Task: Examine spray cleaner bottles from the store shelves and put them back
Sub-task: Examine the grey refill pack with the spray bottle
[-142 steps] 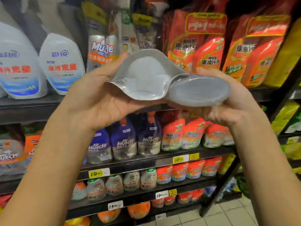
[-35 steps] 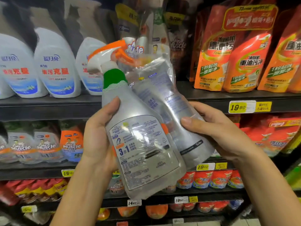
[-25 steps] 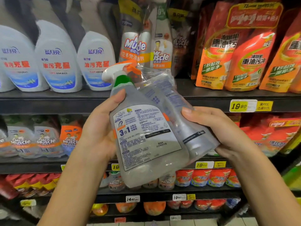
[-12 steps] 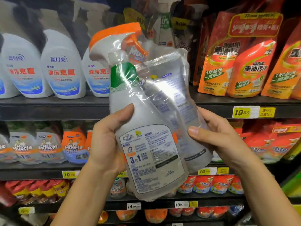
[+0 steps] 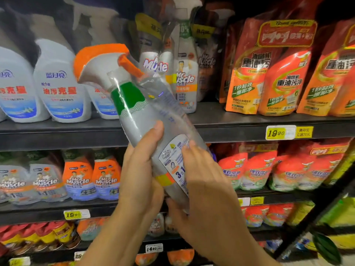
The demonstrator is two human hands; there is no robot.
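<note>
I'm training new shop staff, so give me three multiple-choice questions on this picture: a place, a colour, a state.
1. Where do the orange refill pouches stand? A floor; B a basket; C upper shelf, right of the spray bottle.
2. The spray bottle's trigger top is: A blue; B orange; C black.
3. The spray bottle is: A held tilted in both hands; B standing on a shelf; C lying on the floor.
Key: 1 C, they sit above the 19.90 tag; 2 B, its cap shows orange; 3 A, left hand and right hand hold its lower body.
</note>
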